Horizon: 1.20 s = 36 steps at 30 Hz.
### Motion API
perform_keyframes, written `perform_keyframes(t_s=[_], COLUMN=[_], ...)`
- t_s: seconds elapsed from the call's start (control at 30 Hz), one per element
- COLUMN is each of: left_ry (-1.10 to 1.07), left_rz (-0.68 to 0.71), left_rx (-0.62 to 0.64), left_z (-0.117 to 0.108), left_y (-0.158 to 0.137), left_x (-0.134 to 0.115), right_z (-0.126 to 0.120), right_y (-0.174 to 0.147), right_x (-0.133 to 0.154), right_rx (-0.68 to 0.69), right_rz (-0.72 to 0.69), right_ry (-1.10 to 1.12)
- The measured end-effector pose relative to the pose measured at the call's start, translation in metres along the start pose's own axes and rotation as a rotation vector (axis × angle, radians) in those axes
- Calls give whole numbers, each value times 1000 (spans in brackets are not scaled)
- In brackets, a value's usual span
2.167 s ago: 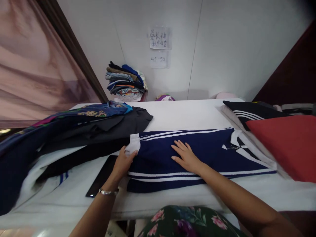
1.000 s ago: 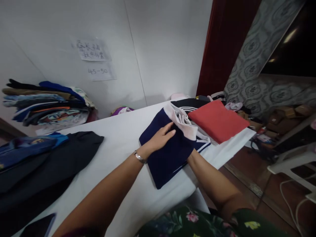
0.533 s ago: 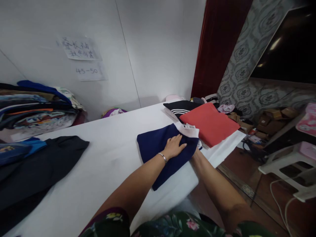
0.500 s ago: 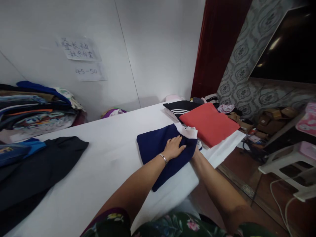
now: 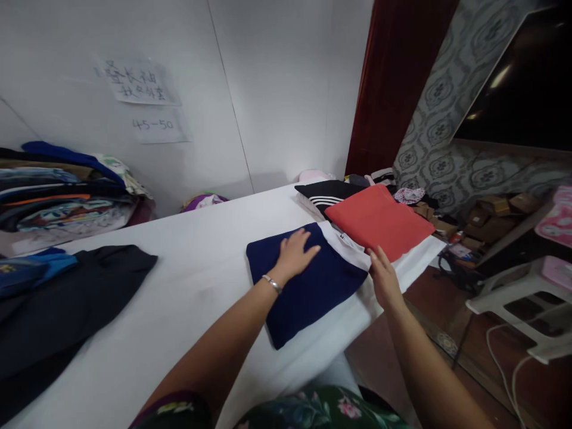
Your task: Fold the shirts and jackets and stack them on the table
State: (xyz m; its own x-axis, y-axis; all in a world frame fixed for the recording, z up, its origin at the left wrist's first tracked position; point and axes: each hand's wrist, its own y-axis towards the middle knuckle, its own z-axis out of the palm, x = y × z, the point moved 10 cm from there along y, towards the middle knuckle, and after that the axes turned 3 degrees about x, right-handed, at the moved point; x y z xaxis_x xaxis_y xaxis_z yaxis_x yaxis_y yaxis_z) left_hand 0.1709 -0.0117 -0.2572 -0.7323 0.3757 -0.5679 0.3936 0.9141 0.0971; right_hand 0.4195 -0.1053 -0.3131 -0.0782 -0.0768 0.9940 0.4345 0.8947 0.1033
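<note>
While the left hand (image 5: 294,255) lies palm down on the navy top (image 5: 313,301), its fingers and thumb spread wide and gripping nothing, the right hand (image 5: 383,277) is at the far end of the top's white band (image 5: 343,245). Its fingers are bent and nearly together, tips at the band's corner; from where I stand I can't tell whether they pinch the cloth or only touch it. That navy top is folded into a compact, flattish shape on the white table (image 5: 196,292), close to the front edge, with the band slanting along the side towards a folded red garment (image 5: 379,220). Band and red cloth sit so close that I can't make out any gap. Under the red one pokes out a black garment (image 5: 328,193) with white stripes. A silvery bracelet (image 5: 271,283) circles the left wrist. Over at the person's left, well apart from the top, a dark garment (image 5: 89,292) sprawls loosely, and behind it rises a stack of clothes (image 5: 67,185), below two handwritten notes (image 5: 138,82) on the wall (image 5: 277,77). Off to the right stands a pale stool (image 5: 504,310).
</note>
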Motion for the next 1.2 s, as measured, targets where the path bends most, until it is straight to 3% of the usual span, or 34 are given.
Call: perform_keyframes(t_s=[0.1, 0.17, 0.23, 0.4, 0.57, 0.67, 0.83, 0.97, 1.07, 1.2], left_ry=[119, 96, 55, -35, -107, -134, -229, -270, -273, -230], left_rz=[-328, -515, -594, -605, -594, -628, -790, -936, -950, -926], left_rx=[-187, -181, -131, -24, -81, -142, -359, -504, -443, -323], left_z=[-54, -67, -68, -60, -83, -107, -150, -155, -139, -130], left_y=[-6, -13, -15, -13, -40, -82, -181, -247, -266, -274], left_x=[70, 114, 142, 168, 182, 201, 248, 263, 258, 254], right_z=[-12, -13, -13, -7, 13, 54, 165, 246, 275, 275], right_y=[-5, -6, -3, 12, 23, 27, 35, 51, 61, 61], right_x=[-12, -19, -21, -28, -32, -29, -16, 0, 4, 1], right_rx=[-2, 13, -14, -25, 56, 165, 287, 331, 339, 348], right_rz=[23, 36, 29, 60, 98, 135, 187, 143, 102, 52], right_ry=[-151, -230, -258, -151, -37, -1, 40, 5, -63, -181])
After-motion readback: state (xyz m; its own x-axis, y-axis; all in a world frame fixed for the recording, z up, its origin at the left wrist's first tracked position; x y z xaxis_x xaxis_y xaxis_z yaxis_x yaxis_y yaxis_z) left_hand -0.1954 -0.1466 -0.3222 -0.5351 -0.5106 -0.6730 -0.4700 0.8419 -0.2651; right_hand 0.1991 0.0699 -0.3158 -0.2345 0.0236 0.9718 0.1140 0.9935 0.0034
